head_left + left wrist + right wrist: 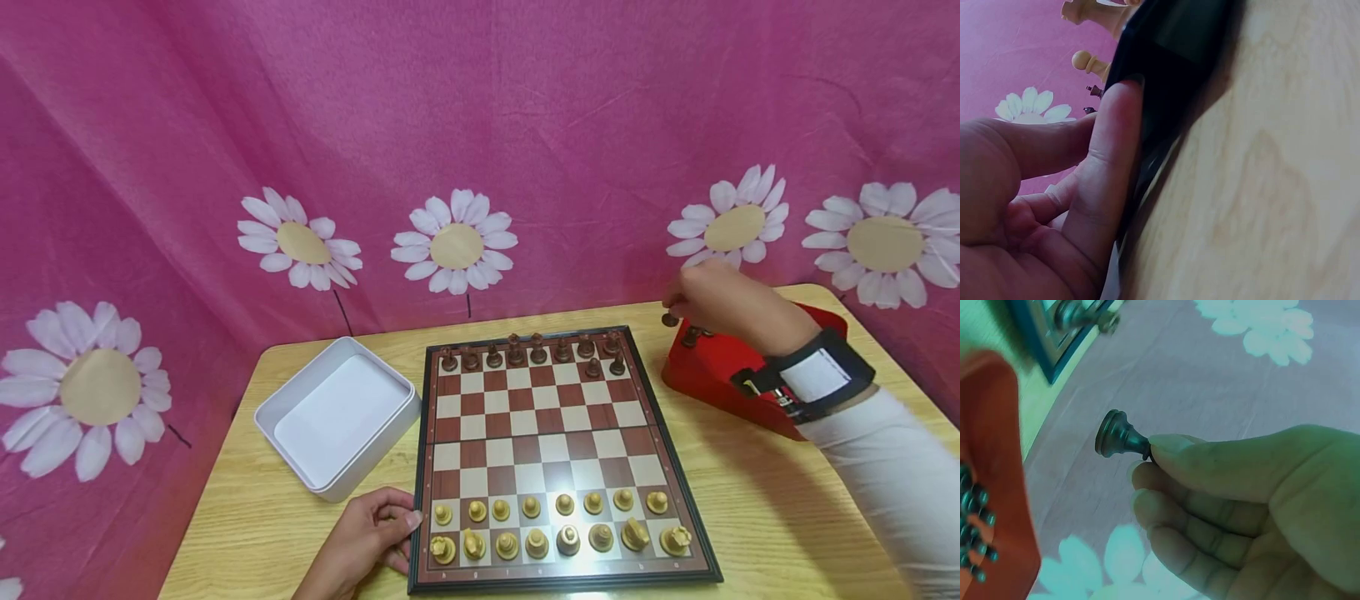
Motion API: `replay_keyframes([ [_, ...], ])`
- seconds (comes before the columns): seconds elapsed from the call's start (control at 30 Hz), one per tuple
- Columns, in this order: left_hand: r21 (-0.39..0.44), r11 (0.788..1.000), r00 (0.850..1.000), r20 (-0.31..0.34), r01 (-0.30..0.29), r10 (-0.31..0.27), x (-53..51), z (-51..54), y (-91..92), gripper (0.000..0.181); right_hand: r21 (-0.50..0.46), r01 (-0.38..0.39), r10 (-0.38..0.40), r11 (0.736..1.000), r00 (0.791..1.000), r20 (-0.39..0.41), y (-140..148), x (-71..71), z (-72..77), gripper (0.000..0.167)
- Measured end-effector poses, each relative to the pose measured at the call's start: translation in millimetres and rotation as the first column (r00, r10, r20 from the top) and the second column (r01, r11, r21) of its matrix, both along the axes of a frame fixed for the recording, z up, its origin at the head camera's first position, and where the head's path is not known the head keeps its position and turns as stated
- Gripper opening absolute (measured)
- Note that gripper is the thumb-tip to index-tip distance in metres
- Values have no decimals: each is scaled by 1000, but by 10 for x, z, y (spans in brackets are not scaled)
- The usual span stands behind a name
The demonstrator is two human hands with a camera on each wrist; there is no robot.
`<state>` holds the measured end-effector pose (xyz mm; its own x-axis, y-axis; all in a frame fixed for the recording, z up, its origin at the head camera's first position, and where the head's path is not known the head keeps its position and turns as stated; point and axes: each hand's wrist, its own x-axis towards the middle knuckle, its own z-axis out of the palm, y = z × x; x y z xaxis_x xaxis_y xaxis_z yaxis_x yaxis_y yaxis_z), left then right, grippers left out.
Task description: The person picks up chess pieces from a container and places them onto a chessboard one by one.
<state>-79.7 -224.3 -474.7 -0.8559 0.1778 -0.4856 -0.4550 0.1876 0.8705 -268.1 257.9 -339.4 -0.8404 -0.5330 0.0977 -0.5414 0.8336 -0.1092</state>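
My right hand (723, 304) is raised above the red box, pinching a dark chess pawn (1119, 436) between thumb and fingers; its base points away from the hand and its top is hidden. Dark pieces (972, 519) lie in the red box (720, 387). My left hand (371, 533) rests at the near left edge of the chessboard (536, 425), the thumb touching its dark side. Light pieces (536, 544) stand in two rows at the near side. Dark pieces (537, 350) fill the far row, with two dark pawns (593, 367) before them at the right.
Left of the board stands a white open box (337, 417) with nothing inside. The wooden table (225, 517) lies beneath everything. A pink cloth with daisies (570, 167) hangs behind and beside it.
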Motion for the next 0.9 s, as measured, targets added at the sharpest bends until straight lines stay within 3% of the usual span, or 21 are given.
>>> replay_keyframes([
  [0.2,0,1000,1000,-3,5,-5,-3,-2,0,33,-43,2,1,999,997,72,-246,67,4,6],
  [0.4,-24,1000,1000,13,-2,2,0,-8,-15,33,-35,-24,24,999,1000,19,-500,118,-14,6],
  [0.57,-26,1000,1000,15,9,-9,5,-4,-22,33,-39,-30,31,999,999,24,-666,152,-53,12],
  [0.77,-28,999,1000,13,16,-16,5,3,-23,33,-46,-51,53,998,997,50,-792,162,-115,3],
  [0.9,-32,999,1000,11,22,-22,1,6,-30,34,-51,-83,86,995,995,54,-881,160,-154,6],
])
